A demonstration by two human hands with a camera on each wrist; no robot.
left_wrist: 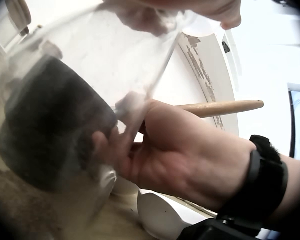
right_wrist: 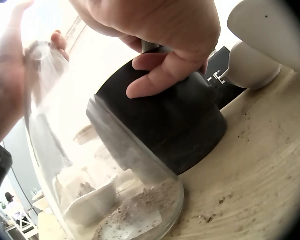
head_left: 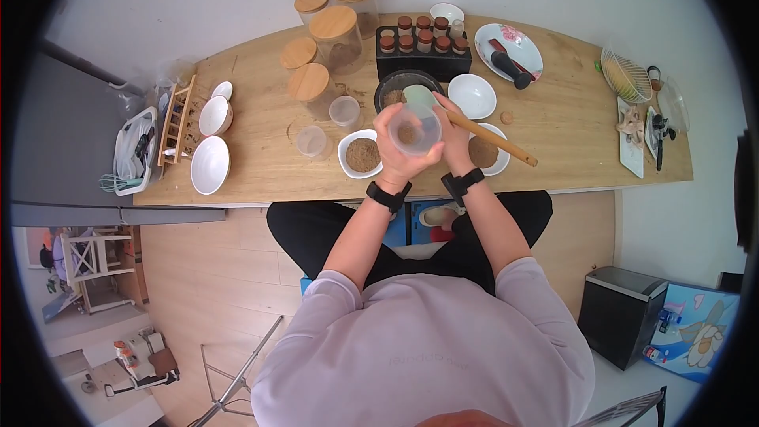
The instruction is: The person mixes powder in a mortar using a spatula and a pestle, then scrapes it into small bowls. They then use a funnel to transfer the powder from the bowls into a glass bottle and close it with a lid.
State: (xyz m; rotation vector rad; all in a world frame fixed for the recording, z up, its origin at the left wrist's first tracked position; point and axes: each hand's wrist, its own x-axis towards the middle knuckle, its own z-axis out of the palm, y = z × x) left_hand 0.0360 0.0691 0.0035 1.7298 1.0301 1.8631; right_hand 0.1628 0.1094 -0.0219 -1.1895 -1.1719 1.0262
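Observation:
My left hand holds a clear jar tilted near the table's front edge, its fingers round the wall. Brown powder lies at the jar's bottom in the right wrist view. In my right hand is a spatula with a wooden handle and a pale green head, which is over the front of a black bowl. That bowl holds brown powder. From the left wrist, the right hand shows behind the clear jar wall, fingers curled, beside the dark bowl.
White bowls of brown powder flank the hands. Two small clear cups and several wooden-lidded jars stand to the left. Behind is a black rack of small bottles. To the right are a white bowl and a flowered plate.

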